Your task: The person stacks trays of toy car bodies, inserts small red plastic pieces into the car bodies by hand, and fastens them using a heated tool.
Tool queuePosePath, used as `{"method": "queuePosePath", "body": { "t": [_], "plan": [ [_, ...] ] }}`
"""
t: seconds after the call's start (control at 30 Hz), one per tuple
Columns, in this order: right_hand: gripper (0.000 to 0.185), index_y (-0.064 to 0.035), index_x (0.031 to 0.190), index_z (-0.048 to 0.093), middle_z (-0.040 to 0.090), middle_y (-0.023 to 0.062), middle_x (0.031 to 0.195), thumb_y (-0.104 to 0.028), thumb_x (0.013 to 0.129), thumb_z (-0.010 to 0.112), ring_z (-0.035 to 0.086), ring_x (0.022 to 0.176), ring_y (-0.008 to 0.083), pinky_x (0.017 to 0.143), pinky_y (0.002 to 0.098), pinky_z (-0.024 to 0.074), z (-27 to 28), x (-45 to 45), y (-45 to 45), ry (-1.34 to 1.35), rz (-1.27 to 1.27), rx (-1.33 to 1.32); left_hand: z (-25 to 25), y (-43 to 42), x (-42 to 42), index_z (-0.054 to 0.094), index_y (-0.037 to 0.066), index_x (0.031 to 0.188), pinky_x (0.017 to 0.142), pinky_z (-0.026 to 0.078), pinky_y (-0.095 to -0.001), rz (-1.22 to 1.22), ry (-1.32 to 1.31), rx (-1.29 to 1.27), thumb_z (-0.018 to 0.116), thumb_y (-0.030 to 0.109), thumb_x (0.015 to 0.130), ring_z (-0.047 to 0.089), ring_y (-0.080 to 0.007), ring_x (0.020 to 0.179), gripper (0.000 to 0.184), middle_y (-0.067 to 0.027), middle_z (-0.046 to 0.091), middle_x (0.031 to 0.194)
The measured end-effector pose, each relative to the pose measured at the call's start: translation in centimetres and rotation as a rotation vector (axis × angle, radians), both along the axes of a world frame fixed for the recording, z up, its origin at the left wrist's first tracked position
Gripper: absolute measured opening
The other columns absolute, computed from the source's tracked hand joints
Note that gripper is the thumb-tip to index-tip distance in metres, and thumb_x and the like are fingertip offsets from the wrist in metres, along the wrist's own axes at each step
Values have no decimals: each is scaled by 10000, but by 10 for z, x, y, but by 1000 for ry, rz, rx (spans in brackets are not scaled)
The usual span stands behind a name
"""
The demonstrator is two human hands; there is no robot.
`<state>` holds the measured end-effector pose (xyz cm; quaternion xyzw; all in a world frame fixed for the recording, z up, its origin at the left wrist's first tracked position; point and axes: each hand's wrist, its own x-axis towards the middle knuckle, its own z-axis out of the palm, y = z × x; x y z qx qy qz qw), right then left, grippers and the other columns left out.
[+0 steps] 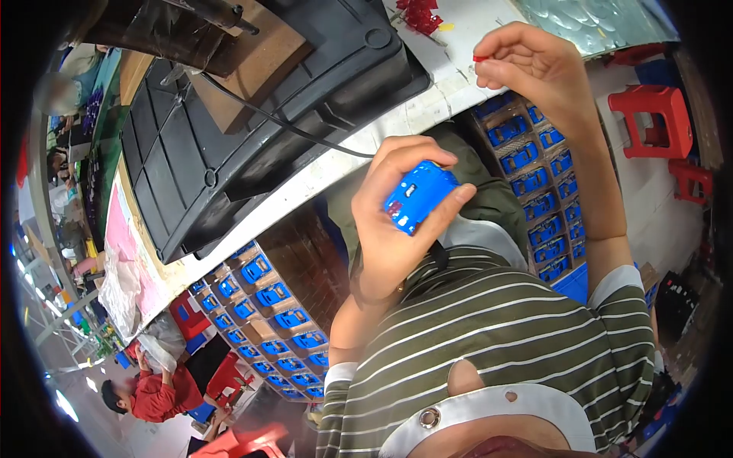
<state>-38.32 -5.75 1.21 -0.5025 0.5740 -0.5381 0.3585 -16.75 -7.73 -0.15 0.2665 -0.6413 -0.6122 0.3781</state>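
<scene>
My left hand [389, 206] is closed around a blue toy car [424, 197], held in front of my striped shirt. A few small openings and a dark reddish patch show on the car's near face; my fingers and thumb hide its ends. Up and to the right, over the edge of the white table [450, 95], my right hand [531, 65] is closed in a pinch. Between its thumb and forefinger shows the tip of a small red piece [479, 59]; its kind is too small to tell. Several red pieces [418, 15] lie on the table to the left of that hand.
A large black plastic tray [259, 145] covers much of the table, with a wooden block [252, 69] and a cable on it. Partitioned boxes of blue cars [271, 294] stand on both sides of me. A red stool [653, 122] is at right; a person in red [164, 393] sits lower left.
</scene>
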Motion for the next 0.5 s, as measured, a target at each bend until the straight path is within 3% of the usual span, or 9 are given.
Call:
{"method": "queuePosePath", "body": {
  "t": [0.07,0.2,0.23,0.33,0.5],
  "plan": [
    [108,34,916,591,634,70,781,10,811,591,617,729,96,653,190,483,1,-3,1,-11,24,26,1,1,1,615,25,926,756,418,-246,5,-1,102,740,-5,663,531,-142,847,292,-82,544,949],
    [98,17,901,591,643,59,758,2,805,606,628,712,99,650,194,491,14,15,18,-4,125,-27,-3,-2,2,612,24,930,744,418,-236,-65,-4,-21,736,-6,668,533,-140,851,292,-83,547,946],
    [105,2,864,610,646,53,740,26,764,634,625,678,94,630,195,486,18,22,22,51,113,-71,2,0,0,607,10,897,772,432,-282,-45,-14,22,742,22,636,548,-171,846,295,-87,572,909],
    [115,-12,792,628,647,48,725,57,706,662,617,654,94,606,198,474,29,27,28,170,223,-122,7,0,-1,615,15,879,770,431,-283,-93,-5,-59,762,40,621,547,-178,836,298,-86,575,903],
    [119,-14,749,641,643,51,726,62,668,685,612,664,112,596,209,466,31,31,25,77,319,-122,11,-2,3,628,32,872,773,432,-289,-159,-5,-133,789,71,598,542,-194,857,320,-79,578,901]
  ]
}}
